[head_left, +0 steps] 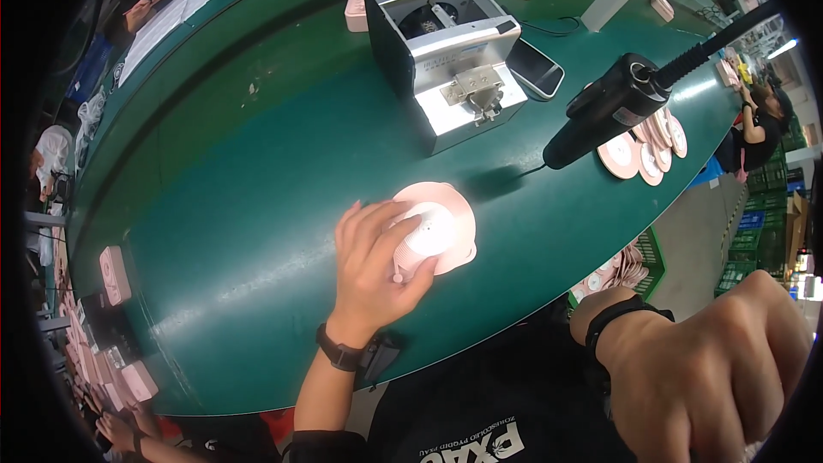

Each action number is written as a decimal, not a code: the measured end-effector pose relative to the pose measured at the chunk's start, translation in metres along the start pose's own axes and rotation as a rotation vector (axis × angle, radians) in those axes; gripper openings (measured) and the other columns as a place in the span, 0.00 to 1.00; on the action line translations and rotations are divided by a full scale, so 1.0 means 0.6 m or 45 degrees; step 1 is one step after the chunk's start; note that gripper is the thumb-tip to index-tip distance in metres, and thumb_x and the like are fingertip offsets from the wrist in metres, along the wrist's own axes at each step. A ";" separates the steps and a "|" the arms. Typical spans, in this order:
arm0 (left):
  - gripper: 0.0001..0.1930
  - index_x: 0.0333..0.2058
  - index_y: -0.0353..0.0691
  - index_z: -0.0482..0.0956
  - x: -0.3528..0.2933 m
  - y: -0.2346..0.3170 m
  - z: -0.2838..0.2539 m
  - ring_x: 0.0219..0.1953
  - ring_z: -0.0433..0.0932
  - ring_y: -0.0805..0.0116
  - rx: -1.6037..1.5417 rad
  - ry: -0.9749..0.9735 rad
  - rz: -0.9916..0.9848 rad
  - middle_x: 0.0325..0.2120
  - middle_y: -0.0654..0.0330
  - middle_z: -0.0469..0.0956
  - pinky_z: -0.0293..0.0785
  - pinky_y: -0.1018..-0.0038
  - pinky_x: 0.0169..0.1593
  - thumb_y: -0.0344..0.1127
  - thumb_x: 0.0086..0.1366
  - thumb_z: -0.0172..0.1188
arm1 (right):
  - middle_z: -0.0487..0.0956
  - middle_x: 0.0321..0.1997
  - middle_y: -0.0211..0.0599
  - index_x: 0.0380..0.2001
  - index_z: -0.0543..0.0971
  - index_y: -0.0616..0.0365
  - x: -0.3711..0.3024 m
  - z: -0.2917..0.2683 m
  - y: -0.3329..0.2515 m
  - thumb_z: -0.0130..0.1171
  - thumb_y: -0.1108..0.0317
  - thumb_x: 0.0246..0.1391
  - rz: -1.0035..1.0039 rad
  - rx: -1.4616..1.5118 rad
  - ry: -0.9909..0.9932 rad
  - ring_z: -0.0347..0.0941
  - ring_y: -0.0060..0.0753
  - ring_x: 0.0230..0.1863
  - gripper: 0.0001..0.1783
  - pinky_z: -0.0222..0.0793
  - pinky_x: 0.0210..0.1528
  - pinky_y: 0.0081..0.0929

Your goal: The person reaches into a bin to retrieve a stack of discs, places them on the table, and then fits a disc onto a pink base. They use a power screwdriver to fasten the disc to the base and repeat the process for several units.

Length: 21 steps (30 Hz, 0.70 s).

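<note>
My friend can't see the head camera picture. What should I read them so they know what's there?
A person's left hand grips a round pink part with a white middle on a green table. A black electric screwdriver hangs to the right, and a silver machine stands behind. The right hand is close to the camera, fingers curled.

Tabletop (257, 171), middle, towards the near edge: one round part (459, 216), under my left hand (370, 257). Behind it, towards the far edge: one machine (463, 45), one phone (536, 67) at its right. Towards the right end: pile of discs (619, 157); beyond the near edge, right: one basket (657, 259), my right hand (707, 360).
</note>
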<state>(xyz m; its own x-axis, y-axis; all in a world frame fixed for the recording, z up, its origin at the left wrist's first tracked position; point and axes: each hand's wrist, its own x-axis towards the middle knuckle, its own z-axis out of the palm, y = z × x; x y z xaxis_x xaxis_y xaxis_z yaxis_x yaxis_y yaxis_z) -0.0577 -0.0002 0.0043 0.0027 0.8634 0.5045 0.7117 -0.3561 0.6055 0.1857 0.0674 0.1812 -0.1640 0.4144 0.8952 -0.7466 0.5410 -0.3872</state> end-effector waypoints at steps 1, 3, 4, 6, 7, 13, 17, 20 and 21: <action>0.24 0.48 0.39 0.83 -0.001 0.000 -0.001 0.57 0.78 0.49 -0.005 -0.004 0.002 0.53 0.52 0.81 0.65 0.45 0.66 0.36 0.50 0.74 | 0.80 0.30 0.47 0.38 0.79 0.60 -0.001 -0.003 -0.001 0.61 0.62 0.65 -0.023 -0.056 -0.006 0.82 0.48 0.43 0.11 0.70 0.61 0.64; 0.24 0.48 0.39 0.83 -0.003 -0.003 -0.003 0.56 0.78 0.49 -0.015 -0.009 0.000 0.53 0.52 0.81 0.65 0.45 0.66 0.36 0.50 0.74 | 0.81 0.31 0.48 0.39 0.79 0.60 -0.004 -0.016 -0.016 0.61 0.60 0.66 -0.066 -0.162 -0.021 0.82 0.49 0.44 0.12 0.69 0.62 0.65; 0.24 0.48 0.39 0.83 -0.002 -0.003 -0.002 0.56 0.78 0.49 -0.018 0.003 -0.013 0.53 0.52 0.81 0.65 0.45 0.66 0.36 0.50 0.74 | 0.81 0.31 0.48 0.40 0.79 0.60 0.012 -0.040 -0.001 0.61 0.60 0.66 -0.084 -0.216 -0.032 0.83 0.50 0.45 0.13 0.69 0.63 0.65; 0.25 0.49 0.40 0.83 0.001 -0.004 -0.003 0.57 0.78 0.49 -0.031 0.015 0.008 0.54 0.52 0.81 0.65 0.45 0.66 0.37 0.50 0.75 | 0.82 0.32 0.49 0.41 0.79 0.60 0.025 -0.079 -0.015 0.61 0.59 0.66 -0.117 -0.312 -0.062 0.83 0.51 0.47 0.14 0.69 0.65 0.66; 0.26 0.49 0.40 0.83 0.001 -0.003 -0.003 0.57 0.77 0.49 -0.037 0.022 0.023 0.54 0.53 0.81 0.64 0.44 0.66 0.37 0.50 0.75 | 0.82 0.33 0.49 0.41 0.79 0.60 0.028 -0.079 -0.014 0.61 0.58 0.67 -0.140 -0.361 -0.079 0.84 0.51 0.47 0.14 0.68 0.66 0.66; 0.29 0.51 0.44 0.83 -0.001 -0.001 -0.015 0.60 0.75 0.52 -0.045 -0.058 0.005 0.56 0.56 0.80 0.61 0.43 0.68 0.41 0.48 0.79 | 0.68 0.69 0.51 0.66 0.65 0.67 -0.066 -0.172 0.134 0.63 0.73 0.63 0.239 -1.329 0.089 0.73 0.44 0.64 0.31 0.70 0.67 0.39; 0.34 0.53 0.44 0.82 -0.002 -0.001 -0.013 0.62 0.74 0.50 -0.029 -0.094 0.042 0.58 0.56 0.79 0.62 0.43 0.68 0.45 0.45 0.82 | 0.77 0.50 0.44 0.64 0.66 0.65 -0.117 -0.184 0.145 0.61 0.75 0.64 0.687 -1.149 0.112 0.77 0.35 0.45 0.27 0.76 0.51 0.36; 0.36 0.53 0.44 0.82 -0.005 -0.002 -0.009 0.63 0.73 0.50 -0.024 -0.071 0.046 0.59 0.56 0.78 0.61 0.42 0.69 0.47 0.43 0.83 | 0.77 0.39 0.40 0.60 0.67 0.63 -0.096 -0.171 0.152 0.60 0.74 0.65 0.766 -0.945 0.198 0.75 0.31 0.34 0.23 0.75 0.41 0.34; 0.36 0.53 0.44 0.82 -0.005 -0.001 -0.010 0.63 0.72 0.49 -0.018 -0.076 0.026 0.60 0.55 0.78 0.61 0.41 0.69 0.46 0.43 0.83 | 0.76 0.35 0.38 0.57 0.68 0.62 -0.078 -0.160 0.151 0.59 0.75 0.65 0.712 -0.955 0.220 0.74 0.30 0.30 0.20 0.74 0.38 0.34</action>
<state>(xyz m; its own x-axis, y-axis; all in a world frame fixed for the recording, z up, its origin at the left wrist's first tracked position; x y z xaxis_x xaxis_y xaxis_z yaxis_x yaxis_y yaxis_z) -0.0621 -0.0048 0.0060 0.0593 0.8754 0.4798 0.7010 -0.3787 0.6043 0.1876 0.1676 0.0830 -0.2295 0.8255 0.5157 0.0297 0.5355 -0.8440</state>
